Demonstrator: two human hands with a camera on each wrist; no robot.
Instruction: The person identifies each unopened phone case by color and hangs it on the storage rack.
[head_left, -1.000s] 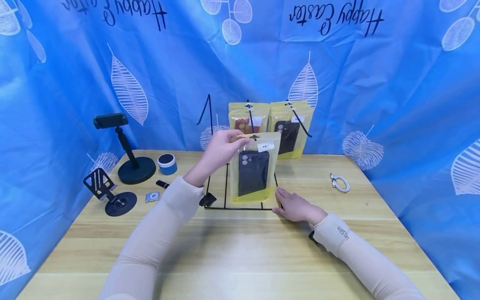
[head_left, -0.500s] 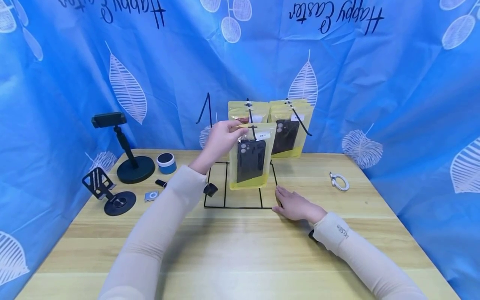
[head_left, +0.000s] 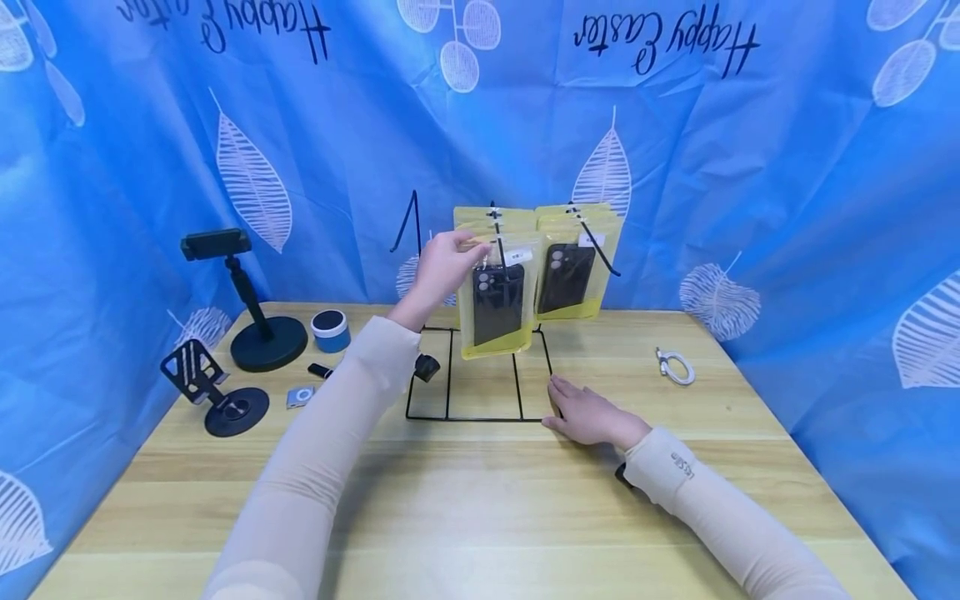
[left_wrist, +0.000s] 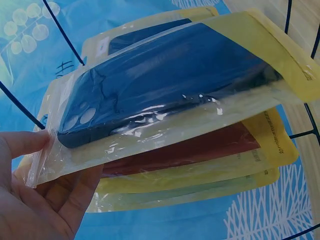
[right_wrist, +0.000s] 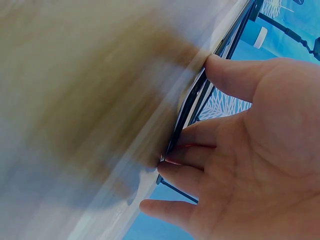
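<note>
My left hand [head_left: 442, 271] pinches the top left corner of a clear yellow pouch [head_left: 467, 329] that holds a dark phone case [head_left: 498, 307]. The pouch sits on the middle hook of a black wire display rack [head_left: 517, 387], in front of other pouches. In the left wrist view, a pouch with a red case [left_wrist: 200, 150] shows behind it. At the rack base's front right corner lies my right hand [head_left: 588, 414]; in the right wrist view its thumb and fingertips touch the black base wire [right_wrist: 187, 107].
More pouches with a dark case [head_left: 567, 275] hang on the right hook. A bare hook [head_left: 408, 221] rises at left. Two black phone stands [head_left: 268, 342], a blue-and-white jar [head_left: 331, 333] and a small silver player [head_left: 300, 397] stand left; a white cable [head_left: 677, 367] lies right.
My left hand has moved the dark-case pouch back along the middle hook, up to the pouches behind it. My right hand stays at the rack's corner.
</note>
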